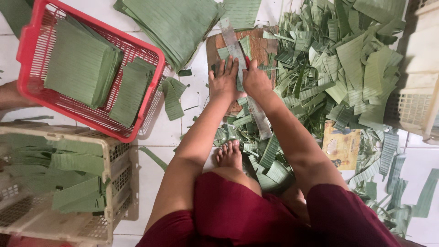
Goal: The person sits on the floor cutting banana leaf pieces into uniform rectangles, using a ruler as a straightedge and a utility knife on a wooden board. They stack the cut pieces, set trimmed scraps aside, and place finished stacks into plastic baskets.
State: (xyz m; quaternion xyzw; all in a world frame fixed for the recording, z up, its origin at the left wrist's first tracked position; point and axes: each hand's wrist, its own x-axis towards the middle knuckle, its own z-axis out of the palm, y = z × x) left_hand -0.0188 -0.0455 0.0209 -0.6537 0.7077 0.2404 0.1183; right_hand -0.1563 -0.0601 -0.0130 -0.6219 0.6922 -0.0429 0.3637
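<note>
My left hand [224, 80] presses flat on a long metal ruler [232, 43] that lies across a strip of green leaf [246, 45] on a brown cutting board [262, 47]. My right hand [255, 78] sits just beside it, closed around a small red-handled cutter [247, 61] held against the ruler's edge. The ruler's lower end [261, 123] runs back under my forearms toward my bare foot [229, 154].
A red basket [151, 57] with stacked cut leaves stands at the upper left, a cream crate [121, 174] of leaves at the lower left. A leaf stack [173, 25] lies behind the board. Leaf scraps [338, 59] cover the floor right, with a yellow packet [340, 146] and another cream crate [418, 68].
</note>
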